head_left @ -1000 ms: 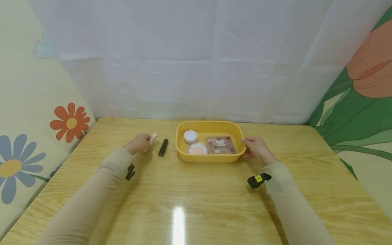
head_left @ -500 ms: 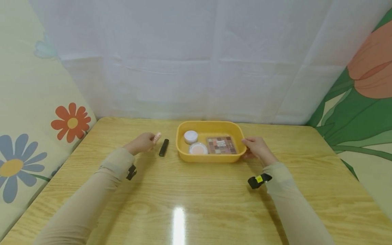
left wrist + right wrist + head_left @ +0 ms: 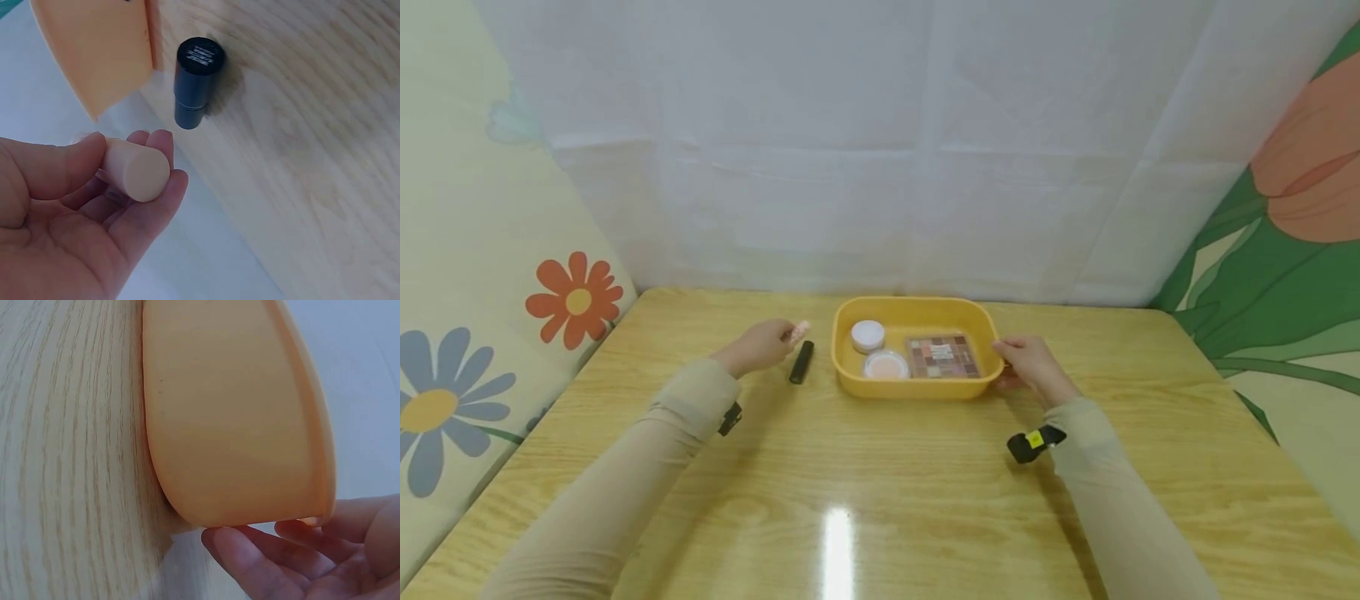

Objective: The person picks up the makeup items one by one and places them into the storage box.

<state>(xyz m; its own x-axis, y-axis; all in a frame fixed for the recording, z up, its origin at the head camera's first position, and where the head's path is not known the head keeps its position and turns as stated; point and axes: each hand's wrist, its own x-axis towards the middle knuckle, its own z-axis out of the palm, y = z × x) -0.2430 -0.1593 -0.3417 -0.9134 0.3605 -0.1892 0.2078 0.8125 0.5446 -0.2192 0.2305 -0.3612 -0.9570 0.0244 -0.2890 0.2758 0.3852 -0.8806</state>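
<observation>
In the head view my left hand (image 3: 766, 343) is raised over the table's left half, pinching a pale pink cosmetic tube (image 3: 147, 172) between thumb and fingers. Its flat round end faces the left wrist camera. Just below that hand a black lipstick-like tube (image 3: 802, 362) lies on the table. My right hand (image 3: 1030, 365) grips the right end of a yellow plastic bin (image 3: 237, 425), thumb at the rim and fingers against the outer wall. Inside the bin are a white round jar (image 3: 867, 335), a clear-lidded powder compact (image 3: 886, 365) and an eyeshadow palette (image 3: 943, 357).
The bin stands on a wooden table (image 3: 925, 483), near its back edge. A white cloth (image 3: 850, 167) hangs behind, and flower-printed cloths flank both sides. Bright light reflects off the tabletop in front.
My left hand has moved right with the pink tube, from left of the black tube to above it, closer to the bin. My right hand and the bin stay in place.
</observation>
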